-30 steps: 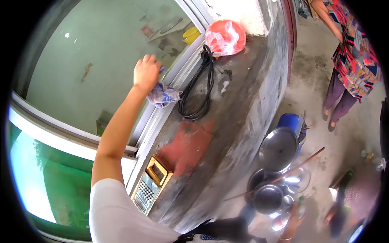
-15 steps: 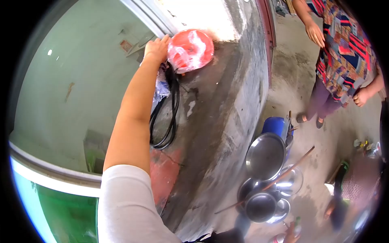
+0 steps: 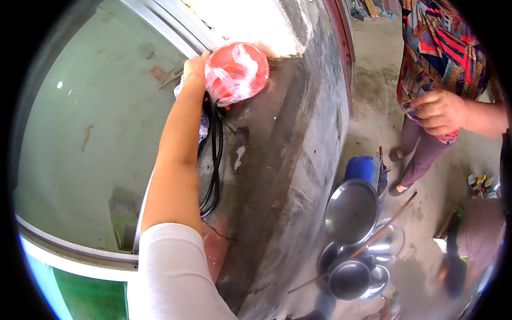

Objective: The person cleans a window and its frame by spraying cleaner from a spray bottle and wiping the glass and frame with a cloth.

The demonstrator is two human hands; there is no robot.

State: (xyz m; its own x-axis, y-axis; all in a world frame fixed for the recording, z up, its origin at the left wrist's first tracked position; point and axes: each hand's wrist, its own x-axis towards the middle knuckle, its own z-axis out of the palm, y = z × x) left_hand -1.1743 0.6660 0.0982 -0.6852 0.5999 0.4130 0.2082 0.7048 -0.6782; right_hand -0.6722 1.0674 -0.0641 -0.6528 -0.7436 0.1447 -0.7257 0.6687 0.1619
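Note:
My left arm, in a white sleeve, stretches up along the window. My left hand (image 3: 196,67) is at the window frame (image 3: 176,26), its fingers curled against the frame's edge and partly hidden. Right beside it on the ledge sits a red plastic basin (image 3: 256,66) with crumpled clear plastic film (image 3: 232,80) inside. Below my wrist hang loops of black cable (image 3: 214,165). A purple-and-white bag (image 3: 203,127) is mostly covered by my forearm. My right hand does not show.
Metal pans (image 3: 352,210) and lids stand on the floor by a blue container (image 3: 360,169), with a long stick (image 3: 386,226) across them. A person in a patterned top (image 3: 445,48) stands at right. Another person (image 3: 482,229), blurred, is lower right. A blurred hand (image 3: 386,309) shows at bottom.
The view has shifted, so the basin and my left hand appear farther left. The standing person's arm has come up in front of their body, and their feet have moved.

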